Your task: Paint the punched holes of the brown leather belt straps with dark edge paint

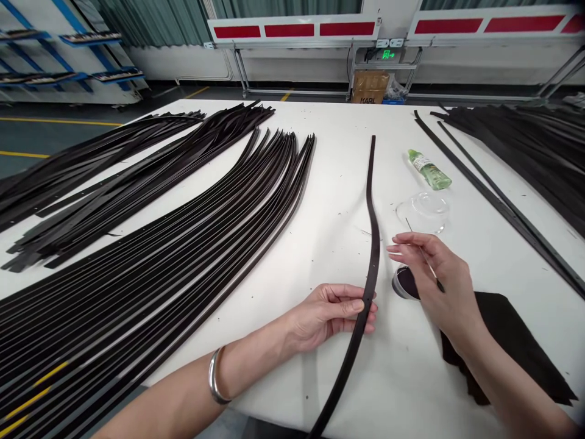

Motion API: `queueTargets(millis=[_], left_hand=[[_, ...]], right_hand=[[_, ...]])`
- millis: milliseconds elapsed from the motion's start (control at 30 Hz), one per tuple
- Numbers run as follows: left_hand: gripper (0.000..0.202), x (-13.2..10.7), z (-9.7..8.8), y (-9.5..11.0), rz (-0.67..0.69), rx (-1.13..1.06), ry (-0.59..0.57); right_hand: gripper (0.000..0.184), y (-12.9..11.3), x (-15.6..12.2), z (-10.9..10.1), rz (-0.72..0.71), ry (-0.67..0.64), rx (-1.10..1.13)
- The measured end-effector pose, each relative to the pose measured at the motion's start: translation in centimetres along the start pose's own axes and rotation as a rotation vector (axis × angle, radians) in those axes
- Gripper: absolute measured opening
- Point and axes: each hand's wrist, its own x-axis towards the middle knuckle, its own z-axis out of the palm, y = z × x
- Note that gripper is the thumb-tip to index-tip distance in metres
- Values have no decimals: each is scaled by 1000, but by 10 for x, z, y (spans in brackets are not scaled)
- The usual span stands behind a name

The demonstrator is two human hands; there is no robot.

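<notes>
In left hand [331, 314] pinching 1 flat black strip [372, 268], in right hand [450, 291] clasping 1 thin metallic rod [428, 262], seemingly partway done.

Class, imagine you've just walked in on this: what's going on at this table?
A person's left hand holds a long dark strip between thumb and fingers. The right hand holds a thin tool above a small container with dark contents; the tool is apart from the strip. Many similar strips lie in rows to the left on the white table. A green bottle lies farther back.
</notes>
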Motion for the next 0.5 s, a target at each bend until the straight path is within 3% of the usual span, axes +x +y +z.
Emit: queueTargets(millis=[100,267,433,500], left_hand=[[27,2,-1,0,6,-10,21],[24,4,-2,0,2,28,51],[21,4,-2,3,1,55,42],[22,4,-1,3,-1,63,46]], right_hand=[[39,5,-7,-21,11,30,-9],[32,15,-19,-52,-15,92,-349],[34,26,-20,-47,-291,19,-522],[32,29,-19,-42,-338,11,-533]])
